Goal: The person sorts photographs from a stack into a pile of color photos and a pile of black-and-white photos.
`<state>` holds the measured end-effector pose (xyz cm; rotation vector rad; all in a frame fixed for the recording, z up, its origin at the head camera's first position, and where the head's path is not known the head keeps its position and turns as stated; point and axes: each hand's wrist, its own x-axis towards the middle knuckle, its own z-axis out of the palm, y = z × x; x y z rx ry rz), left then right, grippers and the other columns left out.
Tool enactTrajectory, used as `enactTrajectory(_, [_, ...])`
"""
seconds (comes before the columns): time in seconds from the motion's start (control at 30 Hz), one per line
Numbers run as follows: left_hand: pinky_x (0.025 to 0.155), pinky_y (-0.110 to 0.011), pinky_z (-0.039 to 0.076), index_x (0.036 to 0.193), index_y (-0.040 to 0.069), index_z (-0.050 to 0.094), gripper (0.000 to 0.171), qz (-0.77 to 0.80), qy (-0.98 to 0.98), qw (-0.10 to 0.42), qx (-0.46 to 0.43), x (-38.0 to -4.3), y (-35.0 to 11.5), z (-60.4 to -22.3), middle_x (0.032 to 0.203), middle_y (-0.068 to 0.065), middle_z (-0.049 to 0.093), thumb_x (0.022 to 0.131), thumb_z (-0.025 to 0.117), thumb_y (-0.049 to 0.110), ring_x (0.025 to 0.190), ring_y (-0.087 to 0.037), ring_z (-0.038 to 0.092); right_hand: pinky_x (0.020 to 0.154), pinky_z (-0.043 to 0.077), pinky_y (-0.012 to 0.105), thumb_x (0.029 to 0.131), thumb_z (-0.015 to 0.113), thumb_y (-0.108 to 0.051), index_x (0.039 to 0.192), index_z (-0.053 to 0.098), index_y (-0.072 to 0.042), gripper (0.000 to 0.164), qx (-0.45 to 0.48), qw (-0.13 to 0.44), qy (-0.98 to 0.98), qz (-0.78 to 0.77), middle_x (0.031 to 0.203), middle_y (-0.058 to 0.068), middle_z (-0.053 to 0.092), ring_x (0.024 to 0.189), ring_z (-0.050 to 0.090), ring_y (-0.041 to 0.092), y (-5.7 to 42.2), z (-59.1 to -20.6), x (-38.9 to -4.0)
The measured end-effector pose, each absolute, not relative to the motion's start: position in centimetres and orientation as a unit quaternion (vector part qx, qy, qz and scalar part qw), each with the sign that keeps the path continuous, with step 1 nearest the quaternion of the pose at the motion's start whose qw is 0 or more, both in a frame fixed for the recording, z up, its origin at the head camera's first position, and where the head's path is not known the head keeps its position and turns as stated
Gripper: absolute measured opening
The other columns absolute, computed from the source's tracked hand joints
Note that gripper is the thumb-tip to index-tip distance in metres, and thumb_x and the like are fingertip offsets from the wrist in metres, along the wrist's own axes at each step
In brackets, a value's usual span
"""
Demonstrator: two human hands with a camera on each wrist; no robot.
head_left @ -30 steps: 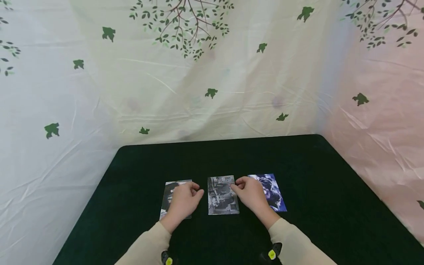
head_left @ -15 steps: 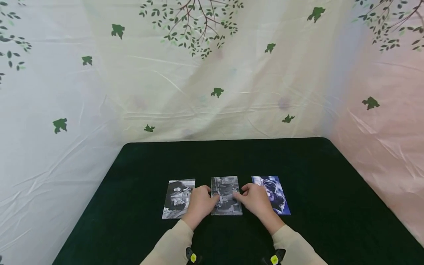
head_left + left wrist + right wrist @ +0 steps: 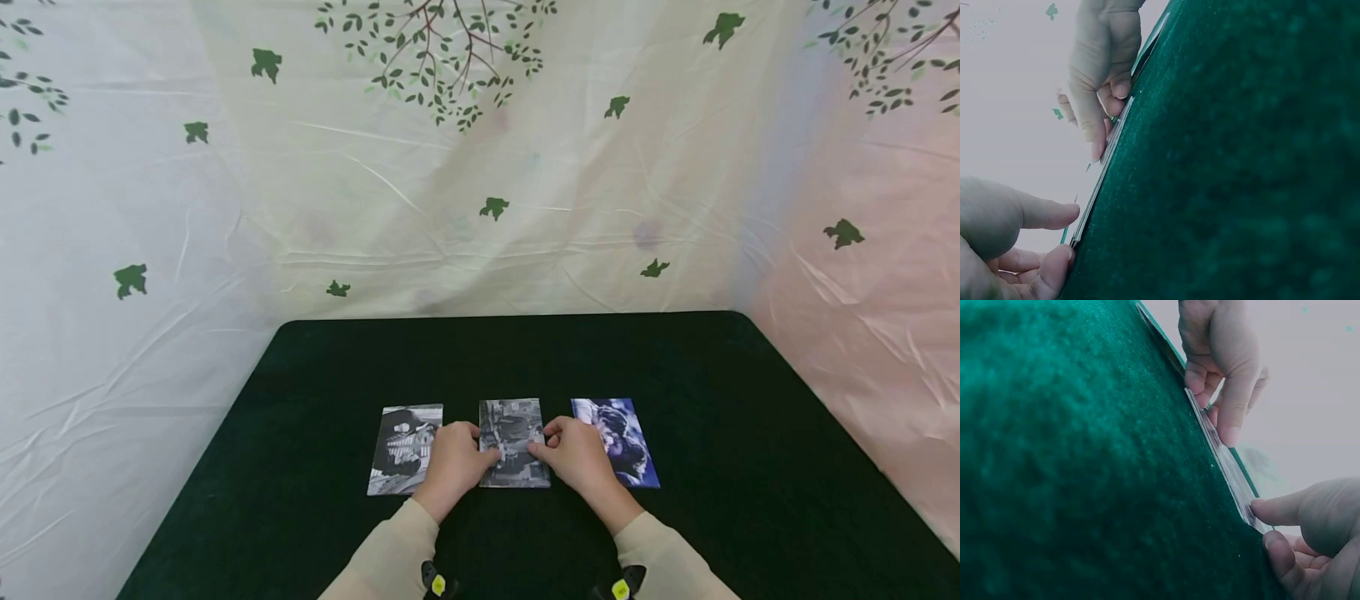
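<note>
Three picture cards lie in a row in the head view. The middle one (image 3: 514, 427), grey, shows several thin layers at its edge (image 3: 1092, 200) in the left wrist view, like a small stack. My left hand (image 3: 456, 462) pinches its left side, thumb on top and fingers at the edge. On the opposite side my right hand (image 3: 577, 457) grips it the same way, thumb over the picture. A black-and-white card (image 3: 401, 454) lies left of my left hand, partly covered by it. The blue-and-white card (image 3: 622, 442) sits partly behind my right hand.
The table (image 3: 330, 367) has a dark green cloth top with rounded far corners. Beyond it hang pale cloth walls (image 3: 390, 233) printed with leaves and branches. Black devices with yellow marks (image 3: 437, 585) are at both wrists.
My left hand has moved right, from over the black-and-white card to the middle stack's left edge, uncovering most of that card. My right thumb stays on the stack. The head view has shifted slightly.
</note>
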<state>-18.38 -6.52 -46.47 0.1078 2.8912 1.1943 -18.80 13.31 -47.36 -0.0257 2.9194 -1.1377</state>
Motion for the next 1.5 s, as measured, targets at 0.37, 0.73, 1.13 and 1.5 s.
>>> enactTrajectory(0.37, [0.076, -0.040, 0.053, 0.105, -0.004, 0.068, 0.039, 0.375, 0.927, 0.014, 0.032, -18.68, -6.65, -46.54, 0.099, -0.016, 0.068, 0.078, 0.080, 0.020, 0.084, -0.022, 0.063, 0.056, 0.046, 0.028, 0.079, 0.080, -0.025, 0.096, 0.067, -0.006, 0.028, -0.007, -0.016, 0.934, -0.357, 0.073, -0.001, 0.058, 0.061, 0.053, 0.012, 12.79, -47.34, -18.79])
enactTrajectory(0.73, [0.072, -0.038, 0.053, 0.104, -0.004, 0.068, 0.037, 0.369, 0.928, 0.012, 0.044, -18.67, -6.70, -46.45, 0.094, -0.013, 0.068, 0.078, 0.080, 0.021, 0.079, -0.019, 0.062, 0.055, 0.046, 0.027, 0.078, 0.081, -0.022, 0.094, 0.066, -0.007, 0.026, -0.011, -0.031, 0.933, -0.358, 0.072, -0.001, 0.058, 0.060, 0.053, 0.012, 12.56, -47.35, -18.49])
enactTrajectory(1.13, [0.053, -0.027, 0.046, 0.105, -0.004, 0.067, 0.033, 0.379, 0.924, 0.013, 0.051, -18.80, -6.83, -46.30, 0.073, -0.003, 0.061, 0.081, 0.077, 0.016, 0.060, -0.012, 0.054, 0.057, 0.048, 0.028, 0.078, 0.081, -0.022, 0.095, 0.065, -0.005, 0.028, -0.010, -0.037, 0.929, -0.367, 0.076, 0.001, 0.060, 0.063, 0.054, 0.013, 12.53, -47.02, -18.70])
enactTrajectory(1.5, [0.054, -0.028, 0.047, 0.103, -0.004, 0.070, 0.027, 0.399, 0.915, 0.010, 0.050, -19.16, -7.13, -46.22, 0.072, -0.002, 0.062, 0.087, 0.071, 0.018, 0.058, -0.012, 0.055, 0.065, 0.050, 0.032, 0.085, 0.073, -0.014, 0.105, 0.061, -0.006, 0.025, 0.050, 0.026, 0.871, -0.487, 0.087, 0.006, 0.062, 0.076, 0.059, 0.019, 12.37, -46.61, -18.95])
